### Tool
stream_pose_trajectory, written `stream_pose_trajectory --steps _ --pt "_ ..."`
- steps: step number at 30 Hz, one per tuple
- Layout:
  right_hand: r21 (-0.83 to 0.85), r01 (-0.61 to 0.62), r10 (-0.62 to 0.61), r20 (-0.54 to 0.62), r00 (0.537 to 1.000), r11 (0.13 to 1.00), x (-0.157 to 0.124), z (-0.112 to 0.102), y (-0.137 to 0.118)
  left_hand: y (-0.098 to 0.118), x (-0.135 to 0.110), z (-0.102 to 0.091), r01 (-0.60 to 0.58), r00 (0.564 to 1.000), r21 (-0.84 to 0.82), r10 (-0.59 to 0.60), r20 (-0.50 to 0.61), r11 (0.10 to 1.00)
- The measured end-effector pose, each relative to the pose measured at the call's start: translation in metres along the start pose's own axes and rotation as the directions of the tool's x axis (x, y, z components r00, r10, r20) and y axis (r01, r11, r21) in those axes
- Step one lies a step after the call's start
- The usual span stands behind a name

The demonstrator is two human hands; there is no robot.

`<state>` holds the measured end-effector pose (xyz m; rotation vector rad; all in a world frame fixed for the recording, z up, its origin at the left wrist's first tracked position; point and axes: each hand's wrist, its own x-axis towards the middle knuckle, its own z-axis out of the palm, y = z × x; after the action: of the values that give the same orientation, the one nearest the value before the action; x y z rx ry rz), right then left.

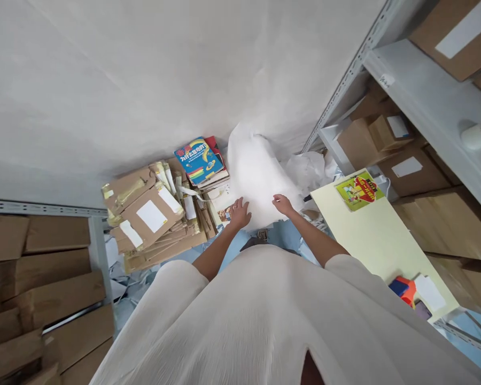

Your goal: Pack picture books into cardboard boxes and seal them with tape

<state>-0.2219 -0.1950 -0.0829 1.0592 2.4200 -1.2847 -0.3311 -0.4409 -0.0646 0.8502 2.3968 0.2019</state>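
Note:
A white packing foam sheet (256, 176) lies in front of me, its far end rising against the wall. My left hand (240, 214) rests at the sheet's left edge, palm down with fingers apart. Beside that hand is a book with a white cover and a small colour picture (225, 214), partly hidden. On the sheet's right side, my right hand (282, 205) has its fingers curled in a pinch at the foam. A stack of books topped by a blue one (199, 161) stands left of the sheet.
Flattened cardboard boxes (152, 216) are piled at left. A pale table (369, 235) at right bears a yellow-green book (359, 190) and an orange item (409, 290). Shelves of cartons (68, 278) flank both sides. Crumpled white wrap (305, 171) lies right of the sheet.

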Motion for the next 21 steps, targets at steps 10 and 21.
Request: stream_pose_trajectory --steps 10,21 --pt "-0.027 -0.167 0.167 0.006 0.986 0.986 0.024 0.017 -0.03 -0.011 -0.006 0.006 0.005 0.996 -0.053 0.0 0.092 0.999" --pt "-0.34 -0.07 0.076 0.005 0.997 0.938 0.007 0.016 -0.054 -0.01 -0.006 0.004 0.0 0.996 -0.02 0.002 0.094 1.0"
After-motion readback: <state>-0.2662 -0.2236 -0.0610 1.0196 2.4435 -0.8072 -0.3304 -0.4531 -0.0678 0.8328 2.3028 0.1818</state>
